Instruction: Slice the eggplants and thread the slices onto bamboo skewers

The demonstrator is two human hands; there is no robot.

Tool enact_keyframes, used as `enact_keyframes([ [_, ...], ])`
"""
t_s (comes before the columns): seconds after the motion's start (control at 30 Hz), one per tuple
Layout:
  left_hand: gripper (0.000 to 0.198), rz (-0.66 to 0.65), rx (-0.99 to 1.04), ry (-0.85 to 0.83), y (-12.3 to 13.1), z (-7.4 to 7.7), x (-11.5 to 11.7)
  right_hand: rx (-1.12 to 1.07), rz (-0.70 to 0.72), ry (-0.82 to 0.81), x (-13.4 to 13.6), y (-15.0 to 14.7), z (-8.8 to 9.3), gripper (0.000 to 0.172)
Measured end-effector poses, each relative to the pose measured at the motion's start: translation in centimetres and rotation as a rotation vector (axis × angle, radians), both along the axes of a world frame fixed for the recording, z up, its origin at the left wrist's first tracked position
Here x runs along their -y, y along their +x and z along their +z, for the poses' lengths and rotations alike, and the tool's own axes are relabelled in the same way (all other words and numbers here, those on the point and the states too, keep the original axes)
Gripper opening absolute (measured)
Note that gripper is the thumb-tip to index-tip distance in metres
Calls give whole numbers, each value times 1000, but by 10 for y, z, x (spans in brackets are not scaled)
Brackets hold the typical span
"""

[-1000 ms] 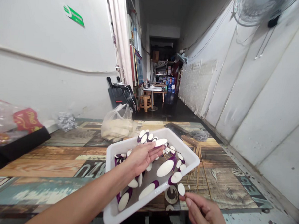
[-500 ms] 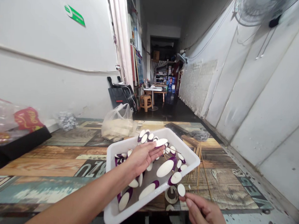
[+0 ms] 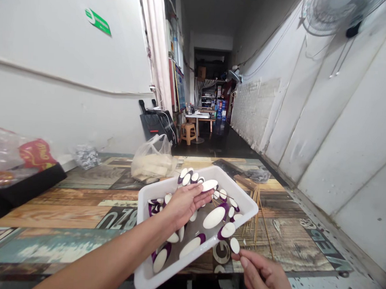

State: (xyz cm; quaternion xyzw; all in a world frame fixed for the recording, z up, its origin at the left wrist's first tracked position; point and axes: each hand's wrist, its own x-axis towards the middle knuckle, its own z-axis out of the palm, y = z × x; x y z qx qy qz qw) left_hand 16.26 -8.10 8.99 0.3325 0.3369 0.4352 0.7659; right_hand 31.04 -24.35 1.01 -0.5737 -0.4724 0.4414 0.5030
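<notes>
A white plastic tub (image 3: 139,240) holds several purple-skinned eggplant slices (image 3: 160,259) with pale flesh. Over its middle, my left hand (image 3: 184,203) is palm up, thumb pressed on one eggplant slice (image 3: 209,185) that rests on the fingers. Low on the right, outside the tub, my right hand (image 3: 266,273) pinches the end of a thin skewer, mostly hidden by the food. Eggplant pieces are lined up along it: a small round one (image 3: 235,245) beside my fingertips, another (image 3: 228,230) at the tub's rim, and a larger oval (image 3: 214,218) over the tub.
Bamboo skewers (image 3: 256,219) lie on the wood-patterned table (image 3: 65,217) right of the tub. Behind it sits a clear plastic bag (image 3: 154,162) with pale contents. A black tray (image 3: 27,192) with packets stands at the left. Crumpled grey plastic (image 3: 258,175) lies at the back right.
Almost nothing differs. The slice in my left hand and the skewered pieces have shifted very slightly to the right; both hands keep their holds.
</notes>
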Motion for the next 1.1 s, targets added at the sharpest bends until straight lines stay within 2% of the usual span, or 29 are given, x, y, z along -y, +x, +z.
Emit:
enact_keyframes([
  [0.3,27,-25,-22,10,1,0,2,7,4,-10,1,0,-1,43],
  [0.47,29,-46,-28,34,1,-1,4,-35,-5,-3,1,-1,2,42],
  [0.73,22,-66,-25,59,5,-5,8,-2,-36,-9,1,-4,11,47],
  [0.97,14,22,9,17,3,1,4,62,-16,22,2,-1,9,43],
  [1.1,6,16,17,-2,3,2,3,61,-4,10,5,-1,9,42],
])
